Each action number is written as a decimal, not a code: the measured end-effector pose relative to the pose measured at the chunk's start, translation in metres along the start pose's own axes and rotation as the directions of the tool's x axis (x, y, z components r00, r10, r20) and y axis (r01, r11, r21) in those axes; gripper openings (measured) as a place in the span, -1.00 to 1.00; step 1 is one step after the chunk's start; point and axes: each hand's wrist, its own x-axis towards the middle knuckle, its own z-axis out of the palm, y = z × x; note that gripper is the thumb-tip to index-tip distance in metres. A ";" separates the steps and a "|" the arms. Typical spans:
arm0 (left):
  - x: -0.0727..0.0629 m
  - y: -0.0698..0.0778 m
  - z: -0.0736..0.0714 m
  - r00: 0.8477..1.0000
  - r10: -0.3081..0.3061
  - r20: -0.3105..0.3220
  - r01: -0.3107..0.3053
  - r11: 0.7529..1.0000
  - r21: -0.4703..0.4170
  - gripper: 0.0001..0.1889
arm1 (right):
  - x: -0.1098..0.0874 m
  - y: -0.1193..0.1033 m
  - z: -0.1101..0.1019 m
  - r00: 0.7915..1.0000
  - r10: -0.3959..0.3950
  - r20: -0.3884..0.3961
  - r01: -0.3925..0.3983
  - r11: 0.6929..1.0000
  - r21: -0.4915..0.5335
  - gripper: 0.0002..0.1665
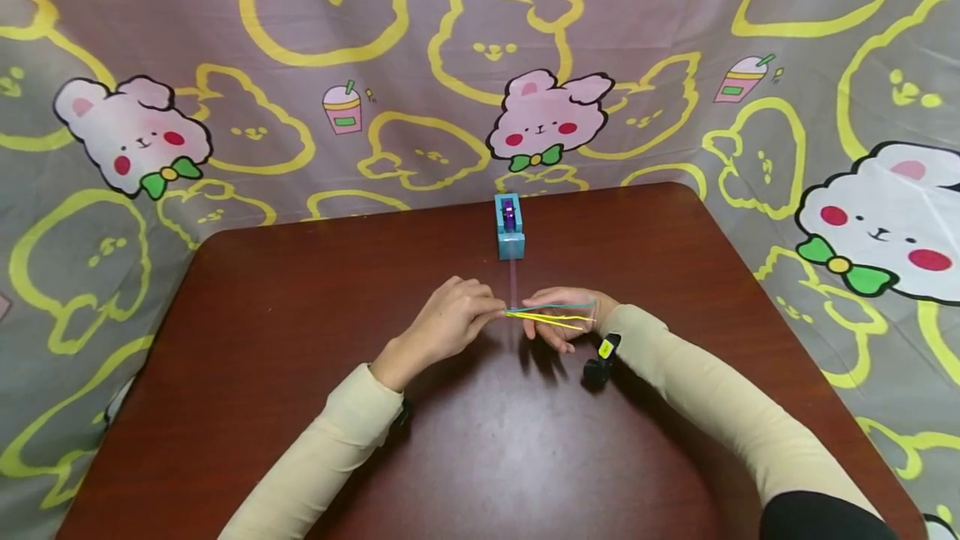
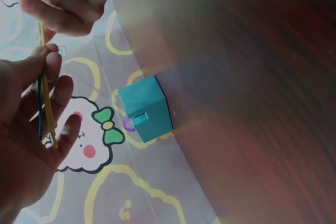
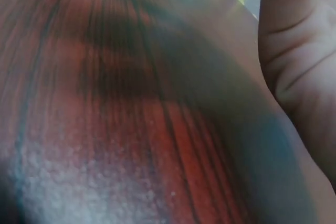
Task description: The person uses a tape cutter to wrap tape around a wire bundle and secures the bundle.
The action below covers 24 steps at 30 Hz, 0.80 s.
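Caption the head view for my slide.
Left hand and right hand hold yellow and teal strands by a clear strip from the blue dispenser.

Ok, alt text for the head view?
Left hand and right hand pinch thin yellow and teal strands above a brown table. Clear tape runs toward the strands from a blue dispenser farther back; a cartoon-print cloth hangs behind.

Cloth-walled nook: table [image 1: 285,315], cartoon-print cloth [image 1: 442,82]
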 end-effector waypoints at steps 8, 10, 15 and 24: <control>-0.002 -0.001 0.002 1.000 0.001 0.012 -0.002 0.998 0.056 -0.94 | -0.002 -0.005 -0.004 0.998 0.059 -0.026 -0.062 0.990 -0.126 -0.51; -0.001 -0.001 0.002 1.000 0.006 0.011 -0.007 0.998 0.064 -0.94 | -0.003 -0.010 -0.003 0.993 0.100 -0.059 -0.108 0.983 -0.151 -0.54; 0.000 0.001 0.002 1.000 0.017 0.001 -0.017 0.997 0.079 -0.95 | -0.006 -0.026 0.005 0.969 0.201 -0.142 -0.228 0.950 -0.214 -0.56; 0.001 -0.001 0.006 0.999 -0.006 -0.048 0.006 1.000 -0.012 -0.90 | -0.008 -0.059 0.044 0.945 0.147 -0.291 -0.296 0.762 -0.576 -0.54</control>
